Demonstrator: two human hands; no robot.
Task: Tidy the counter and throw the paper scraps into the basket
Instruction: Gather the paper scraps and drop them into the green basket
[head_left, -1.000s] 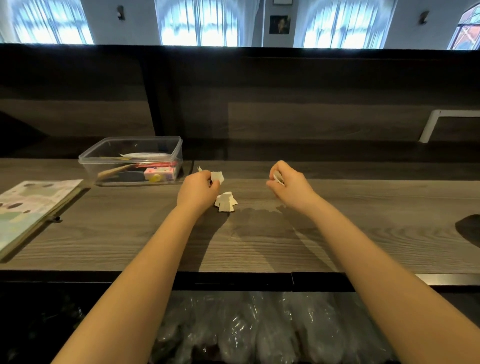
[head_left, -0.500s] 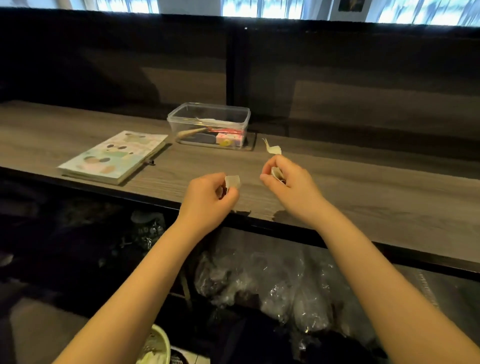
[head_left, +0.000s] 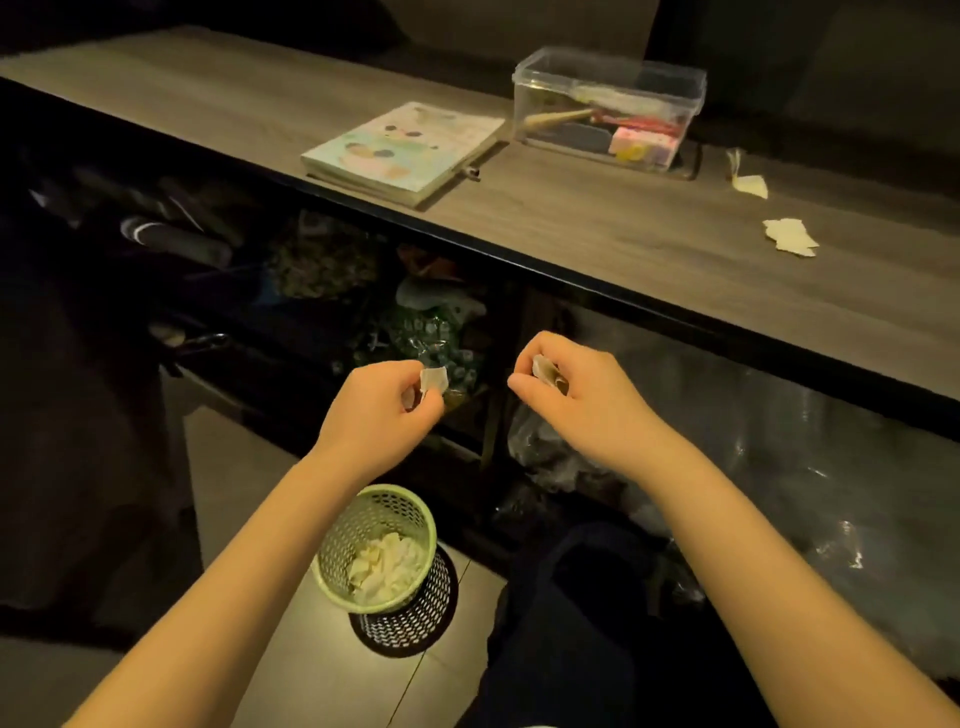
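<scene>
Paper scraps (head_left: 789, 236) on dim wood-grain counter (head_left: 597, 228)

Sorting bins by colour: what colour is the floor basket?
Light green mesh basket, clearest in the head view.

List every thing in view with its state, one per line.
left hand: pinches a scrap.
right hand: grips another scrap.
basket: upright on floor, part full of paper.
clear box: open, items inside.
book: closed, on counter.
far scrap: lying on counter.
near scrap: lying on counter.
</scene>
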